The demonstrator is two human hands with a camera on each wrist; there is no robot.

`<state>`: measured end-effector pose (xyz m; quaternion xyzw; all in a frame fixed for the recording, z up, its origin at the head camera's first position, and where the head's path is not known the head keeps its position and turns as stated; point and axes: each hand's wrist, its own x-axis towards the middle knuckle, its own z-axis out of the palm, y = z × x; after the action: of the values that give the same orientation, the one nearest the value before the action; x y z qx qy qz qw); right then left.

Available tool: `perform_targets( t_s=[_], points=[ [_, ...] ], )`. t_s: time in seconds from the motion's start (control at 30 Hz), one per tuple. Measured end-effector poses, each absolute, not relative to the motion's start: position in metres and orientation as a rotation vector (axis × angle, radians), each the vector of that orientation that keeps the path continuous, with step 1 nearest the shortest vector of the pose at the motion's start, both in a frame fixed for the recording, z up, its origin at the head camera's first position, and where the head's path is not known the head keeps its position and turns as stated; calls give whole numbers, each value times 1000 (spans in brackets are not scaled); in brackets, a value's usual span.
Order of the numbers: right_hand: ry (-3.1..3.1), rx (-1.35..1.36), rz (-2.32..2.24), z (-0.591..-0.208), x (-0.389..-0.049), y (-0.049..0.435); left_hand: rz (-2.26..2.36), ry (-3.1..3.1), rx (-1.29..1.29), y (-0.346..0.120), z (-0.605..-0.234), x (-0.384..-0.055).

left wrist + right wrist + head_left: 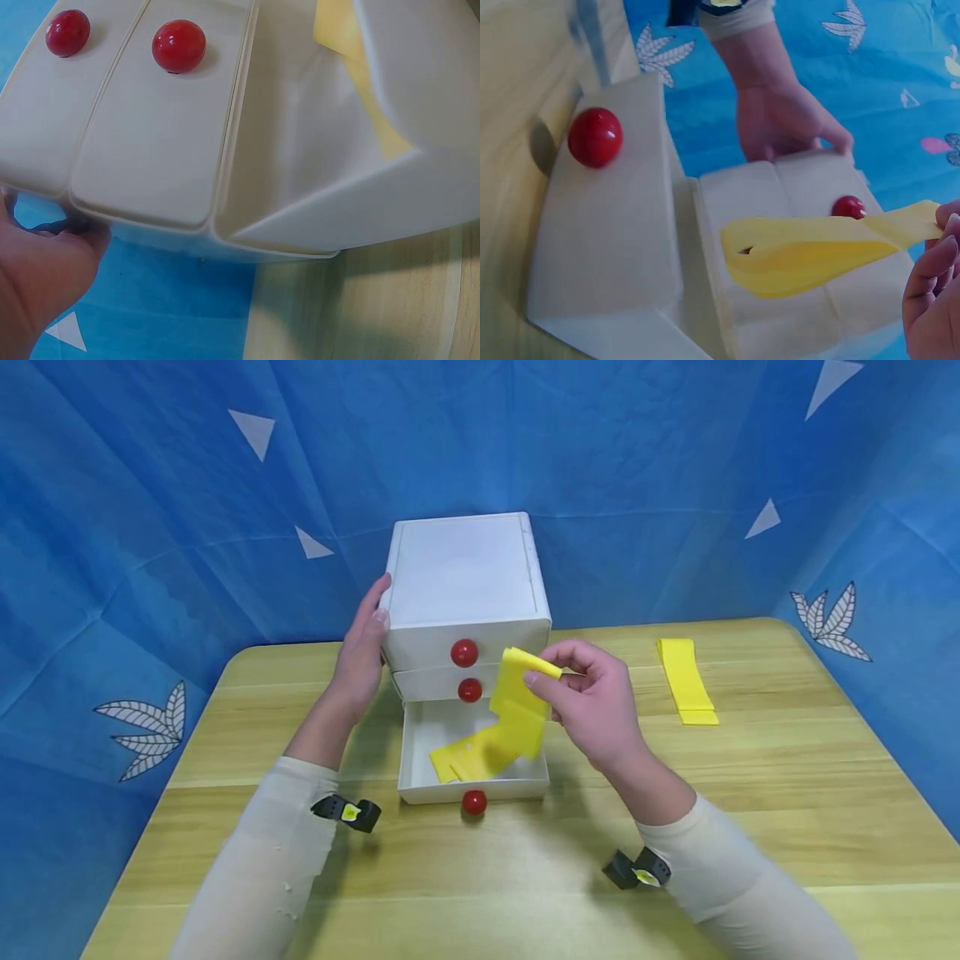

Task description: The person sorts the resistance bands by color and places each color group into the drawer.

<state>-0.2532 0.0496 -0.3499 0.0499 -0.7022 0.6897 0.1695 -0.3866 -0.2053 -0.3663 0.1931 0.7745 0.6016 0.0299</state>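
Observation:
A white drawer cabinet [465, 568] with red round knobs stands at the back of the table, its bottom drawer [416, 752] pulled out. My left hand [362, 656] rests against the cabinet's left side, the thumb near the front edge. With thumb and fingers, my right hand [596, 702] pinches the top of a limp yellow band [521, 693], which hangs over the open drawer. In the right wrist view this band [802, 255] looks folded into a loop. More yellow band [472, 756] lies in the drawer; I cannot tell whether the two pieces join.
Another flat yellow band [686, 681] lies on the wooden table [787, 777] to the right. A blue patterned cloth [630, 485] hangs close behind the cabinet and at both sides. The drawer's red knob [474, 802] sticks out toward me.

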Motion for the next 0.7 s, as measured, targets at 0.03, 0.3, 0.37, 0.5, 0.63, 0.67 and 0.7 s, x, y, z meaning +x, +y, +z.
perform_targets(
  t_s=[0.03,0.3,0.37,0.5,0.63,0.67,0.7],
  points=[
    [-2004,144,1965,-352,-253,47,1855,2388,595,-205,-367,-387],
    [-2046,174,2000,-375,-258,25,1864,2379,616,-205,-367,-385],
    [-2060,182,2002,-381,-258,19,1862,2378,619,-205,-368,-386],
    [-2073,193,2012,-393,-259,6,1853,2388,619,-204,-368,-387],
    [-2040,191,2045,-402,-260,-8,1847,2393,613,-204,-368,-386],
    [-2031,187,2052,-404,-260,-12,1848,2393,609,-204,-368,-386],
    [-2024,178,2057,-406,-261,-16,1849,2394,606,-204,-368,-385]
  ],
)
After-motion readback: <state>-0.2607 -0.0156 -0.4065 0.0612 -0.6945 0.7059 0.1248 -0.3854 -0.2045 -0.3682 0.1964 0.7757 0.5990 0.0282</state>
